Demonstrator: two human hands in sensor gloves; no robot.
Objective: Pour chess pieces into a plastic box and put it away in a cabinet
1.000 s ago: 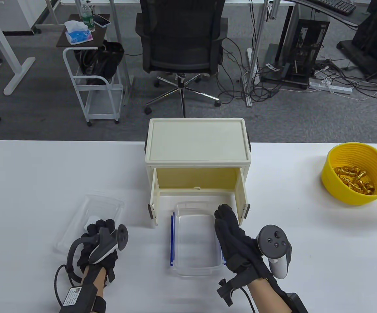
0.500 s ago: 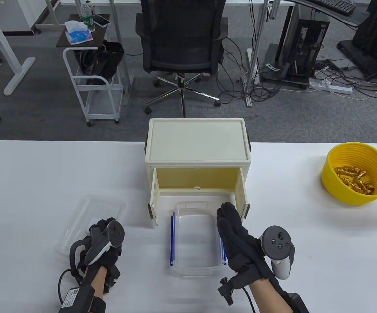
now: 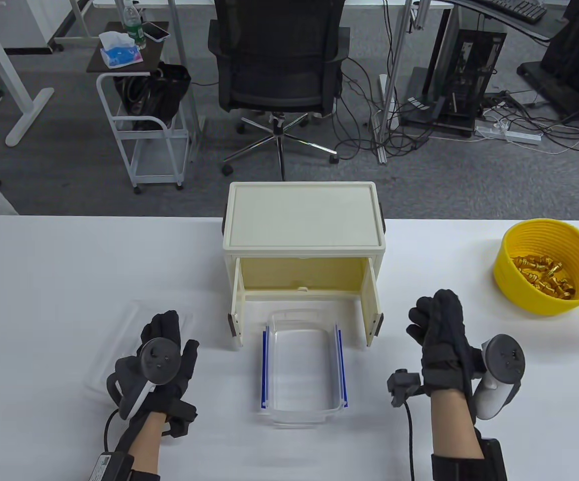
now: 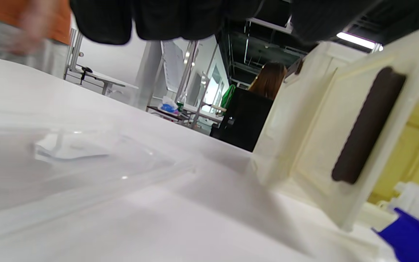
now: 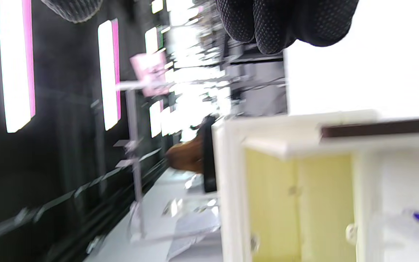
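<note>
The clear plastic box [image 3: 299, 373] with blue clips stands open on the table [image 3: 43, 280], just in front of the cream cabinet [image 3: 303, 215], whose two doors are open. The box's clear lid [image 3: 129, 320] lies to the left; it also shows in the left wrist view [image 4: 67, 160]. My left hand [image 3: 166, 333] lies over the lid with fingers stretched out and holds nothing. My right hand [image 3: 437, 320] is open and empty, right of the cabinet's right door [image 3: 373, 313]. A yellow bowl [image 3: 550, 250] at the far right holds several gold chess pieces [image 3: 545, 278].
The cabinet's left door [image 4: 340, 138] with its dark handle stands close to my left hand. The cabinet's inside [image 5: 296, 203] is yellow. An office chair [image 3: 279, 55] and a cart [image 3: 144, 130] stand beyond the table's far edge.
My right hand has let go of the box's right side and moved right, past the cabinet door. My left hand has turned palm down and spread its fingers over the lid.
</note>
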